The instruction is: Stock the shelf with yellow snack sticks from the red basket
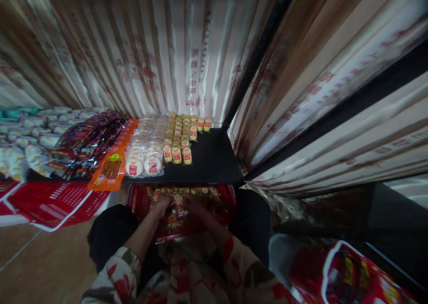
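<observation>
Both my hands reach down into a red plastic basket (224, 196) on my lap, which holds several small yellow-and-red snack packets (174, 218). My left hand (163, 204) is curled over the packets at the basket's left middle. My right hand (192, 204) is curled next to it, the fingers bent on packets. The two hands almost touch. What exactly each hand grips is dim and partly hidden. Just beyond the basket is a black shelf (214, 159) with rows of the same small packets (182, 139).
On the shelf also lie round white buns in clear wrap (147, 150), an orange packet of sticks (112, 168) and dark red snack bags (87, 145). A curtain hangs behind. Red baskets (50, 203) sit at the left, a red bag (347, 273) at the lower right.
</observation>
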The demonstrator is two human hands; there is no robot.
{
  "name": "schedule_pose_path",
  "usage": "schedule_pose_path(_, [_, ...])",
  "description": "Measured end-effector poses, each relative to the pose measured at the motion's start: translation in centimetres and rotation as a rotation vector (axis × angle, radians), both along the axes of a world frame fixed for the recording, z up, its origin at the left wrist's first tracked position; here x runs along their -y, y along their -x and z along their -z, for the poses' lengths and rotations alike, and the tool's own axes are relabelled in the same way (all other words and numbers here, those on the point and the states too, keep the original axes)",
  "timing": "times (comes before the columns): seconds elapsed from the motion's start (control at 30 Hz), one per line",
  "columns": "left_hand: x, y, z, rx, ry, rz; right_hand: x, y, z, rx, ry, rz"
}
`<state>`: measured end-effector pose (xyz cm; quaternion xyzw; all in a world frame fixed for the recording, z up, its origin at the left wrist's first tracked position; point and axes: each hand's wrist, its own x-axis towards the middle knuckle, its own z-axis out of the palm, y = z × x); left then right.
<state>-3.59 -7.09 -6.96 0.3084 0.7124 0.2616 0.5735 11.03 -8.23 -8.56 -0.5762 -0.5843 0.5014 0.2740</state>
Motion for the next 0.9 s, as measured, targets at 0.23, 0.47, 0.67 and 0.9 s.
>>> schedule_pose_path(0.23, [-0.8, -1.7, -3.2, 0.088, 0.01, -0.028, 1.7, -1.4, -1.6, 0.204, -0.199, -0.052])
schedule_pose_path(0.47, [-1.2, -3.3, -6.6, 0.133, -0.046, 0.001, 2.1, -1.7, -1.9, 0.478, -0.33, -0.035])
schedule_pose_path(0.67, [-1.3, -4.7, -9.3, 0.15, -0.071, 0.07, 2.7, -2.0, -2.8, 0.556, -0.414, 0.109])
schedule_pose_path(0.9, [-2.8, -7.0, -11.6, 0.137, -0.174, 0.136, 2.5, -3.7, -6.2, 0.511, -0.46, 0.254])
